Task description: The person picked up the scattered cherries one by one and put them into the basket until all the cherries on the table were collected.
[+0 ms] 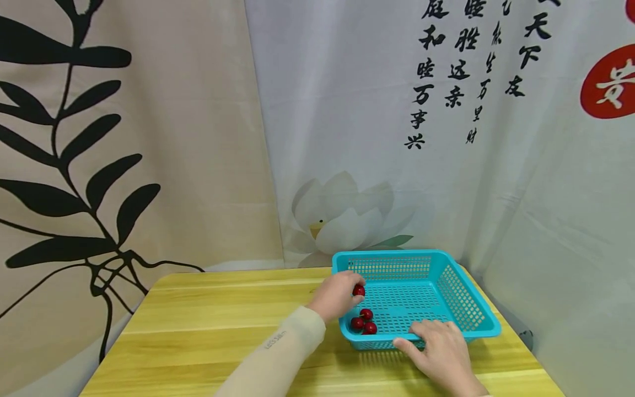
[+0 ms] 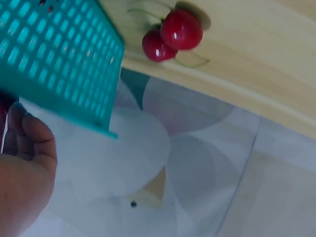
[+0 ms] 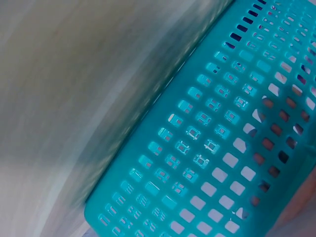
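Observation:
A turquoise plastic basket [image 1: 463, 302] with perforated walls stands on the wooden table. My left hand [image 1: 334, 295] is over its left side, pinching a dark red cherry [image 1: 359, 290] between thumb and fingers. Inside the basket's near left corner lie several more cherries [image 1: 366, 314]. My right hand [image 1: 441, 350] grips the near rim, fingers over the edge and thumb outside. In the left wrist view, two cherries with stems [image 2: 181, 29] lie on the table outside the basket; my left hand hides them in the head view.
The wooden table [image 1: 208, 320] extends left of the basket and ends at a printed cloth backdrop [image 1: 347, 138]. More cloth [image 1: 560, 220] hangs close along the table's right edge.

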`<state>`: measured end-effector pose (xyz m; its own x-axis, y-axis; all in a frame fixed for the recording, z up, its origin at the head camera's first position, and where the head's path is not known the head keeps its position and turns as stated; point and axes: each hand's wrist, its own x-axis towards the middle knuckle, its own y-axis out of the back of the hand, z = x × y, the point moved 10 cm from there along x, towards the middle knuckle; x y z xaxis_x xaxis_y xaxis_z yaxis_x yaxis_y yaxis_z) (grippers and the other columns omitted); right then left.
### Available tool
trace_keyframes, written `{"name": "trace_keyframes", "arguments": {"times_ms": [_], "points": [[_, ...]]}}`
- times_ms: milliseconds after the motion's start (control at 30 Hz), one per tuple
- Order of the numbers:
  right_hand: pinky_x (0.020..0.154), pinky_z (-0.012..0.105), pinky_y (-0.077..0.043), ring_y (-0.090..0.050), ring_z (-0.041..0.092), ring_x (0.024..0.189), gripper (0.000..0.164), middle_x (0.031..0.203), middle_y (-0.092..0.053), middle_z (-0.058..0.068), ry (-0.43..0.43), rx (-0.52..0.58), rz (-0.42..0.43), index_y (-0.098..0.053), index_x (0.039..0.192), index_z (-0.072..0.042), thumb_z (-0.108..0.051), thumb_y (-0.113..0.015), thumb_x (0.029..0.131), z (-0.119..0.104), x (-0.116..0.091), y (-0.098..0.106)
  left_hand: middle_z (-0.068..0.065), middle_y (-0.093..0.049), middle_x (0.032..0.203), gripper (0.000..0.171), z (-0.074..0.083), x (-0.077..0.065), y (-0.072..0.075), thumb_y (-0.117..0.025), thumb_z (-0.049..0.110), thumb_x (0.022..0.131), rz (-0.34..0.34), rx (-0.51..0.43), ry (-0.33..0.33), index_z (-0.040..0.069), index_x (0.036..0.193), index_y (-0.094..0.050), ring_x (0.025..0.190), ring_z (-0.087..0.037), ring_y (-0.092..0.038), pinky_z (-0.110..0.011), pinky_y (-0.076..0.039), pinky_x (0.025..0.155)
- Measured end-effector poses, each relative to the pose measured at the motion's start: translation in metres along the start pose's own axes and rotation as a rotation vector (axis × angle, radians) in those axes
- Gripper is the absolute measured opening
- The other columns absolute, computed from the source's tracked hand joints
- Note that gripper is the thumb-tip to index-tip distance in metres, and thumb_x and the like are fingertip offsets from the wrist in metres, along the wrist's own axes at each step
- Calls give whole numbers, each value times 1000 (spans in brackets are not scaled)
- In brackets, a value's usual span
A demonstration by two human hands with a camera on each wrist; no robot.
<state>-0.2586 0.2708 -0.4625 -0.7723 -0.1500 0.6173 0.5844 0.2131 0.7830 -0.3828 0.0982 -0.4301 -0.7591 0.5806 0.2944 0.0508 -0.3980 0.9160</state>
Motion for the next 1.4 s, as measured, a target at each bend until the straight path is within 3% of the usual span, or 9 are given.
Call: {"name": "trace_keyframes", "arguments": {"times_ms": [100, 233, 333, 467, 567, 700, 1133, 1400], "points": [[70, 30, -43, -61, 7, 71, 34, 80, -68, -18, -1, 5, -7, -75, 85, -31, -64, -83, 82, 0, 1, -1, 5, -79, 112, 26, 2, 3, -13, -81, 33, 97, -7, 113, -19, 19, 118, -80, 101, -13, -73, -31, -60, 90], [70, 31, -44, -61, 7, 71, 35, 81, -70, -16, 2, 4, -5, -76, 85, -29, -63, -83, 82, 0, 1, -2, 9, -81, 108, 25, 4, 7, -20, -83, 39, 95, -13, 260, -12, 24, 115, -81, 99, -13, -74, -33, -58, 89], [71, 31, -44, -62, 8, 71, 35, 80, -70, -15, 6, 1, -1, -76, 85, -28, -63, -84, 82, 1, 1, -2, 11, -82, 101, 25, 5, 10, -24, -85, 42, 92, -51, 335, 18, 28, 112, -83, 93, -12, -74, -30, -54, 83], [70, 31, -43, -61, 7, 70, 35, 78, -67, -18, 11, -2, 6, -74, 83, -30, -63, -84, 81, 1, 1, -1, 11, -77, 80, 10, 2, 14, -35, -83, 39, 94, -108, 409, 74, 29, 93, -81, 79, -12, -67, -30, -44, 77], [69, 30, -43, -59, 7, 69, 34, 77, -65, -18, 15, -1, 10, -74, 83, -30, -63, -84, 81, 1, 2, -1, 8, -71, 72, 21, 0, 17, -40, -77, 35, 97, -117, 477, 99, 26, 78, -73, 72, -14, -59, -32, -40, 76], [69, 30, -43, -61, 8, 70, 34, 79, -69, -16, 19, 1, 18, -75, 84, -30, -62, -85, 81, -1, 1, 0, 6, -74, 77, 25, 0, 19, -47, -74, 36, 100, -128, 562, 116, 24, 78, -71, 72, -15, -56, -34, -39, 77], [70, 32, -45, -65, 10, 73, 35, 83, -74, -13, 12, 10, 17, -77, 85, -29, -63, -84, 80, 0, 1, 1, 5, -72, 80, 19, -1, 19, -55, -73, 43, 100, -220, 628, 135, 25, 97, -76, 77, -16, -53, -36, -39, 84], [66, 29, -41, -54, 4, 65, 35, 74, -63, -19, 42, 12, 55, -74, 82, -30, -63, -85, 79, -2, 1, 5, 4, -71, 77, 21, -1, 19, -55, -72, 42, 101, -203, 627, 126, 24, 91, -74, 76, -16, -52, -36, -36, 82]]}}
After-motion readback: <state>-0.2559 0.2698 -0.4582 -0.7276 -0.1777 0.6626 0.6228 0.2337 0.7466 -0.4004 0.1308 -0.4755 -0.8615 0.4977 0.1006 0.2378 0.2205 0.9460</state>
